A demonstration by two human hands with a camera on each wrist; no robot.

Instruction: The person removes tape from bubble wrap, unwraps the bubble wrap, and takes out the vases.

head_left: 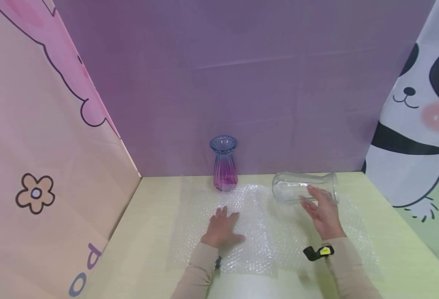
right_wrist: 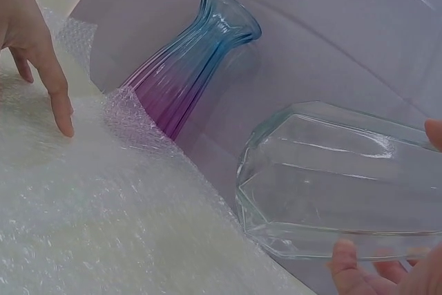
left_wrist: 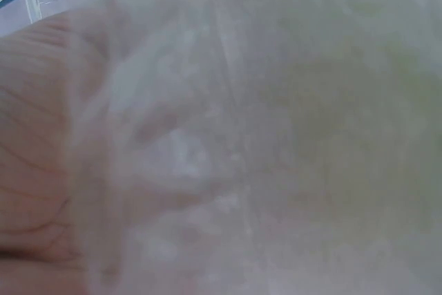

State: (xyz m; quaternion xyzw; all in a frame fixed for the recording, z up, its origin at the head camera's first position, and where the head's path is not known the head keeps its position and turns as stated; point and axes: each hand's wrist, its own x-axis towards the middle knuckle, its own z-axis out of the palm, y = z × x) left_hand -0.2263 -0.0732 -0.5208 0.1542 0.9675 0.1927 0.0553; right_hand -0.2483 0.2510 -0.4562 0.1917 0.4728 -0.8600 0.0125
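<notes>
My right hand [head_left: 325,214] grips a clear glass vase [head_left: 290,189] near its flared mouth, holding it on its side with the faceted base toward the left. In the right wrist view, fingertips [right_wrist: 343,257] press along the lower side of the glass. Spread fingers of my left hand [head_left: 221,228] lie over a sheet of bubble wrap [head_left: 253,249]. Blurred plastic film [left_wrist: 290,136] fills most of the left wrist view and partly covers the palm [left_wrist: 34,150]. Behind the sheet stands a ribbed vase [head_left: 224,168], blue at the mouth and purple-pink below.
More bubble wrap extends to the right on the pale table [head_left: 144,232]. A purple backdrop [head_left: 223,83] rises behind the table. Printed side panels stand at the left, with a flower [head_left: 36,193], and at the right, with a panda [head_left: 410,174].
</notes>
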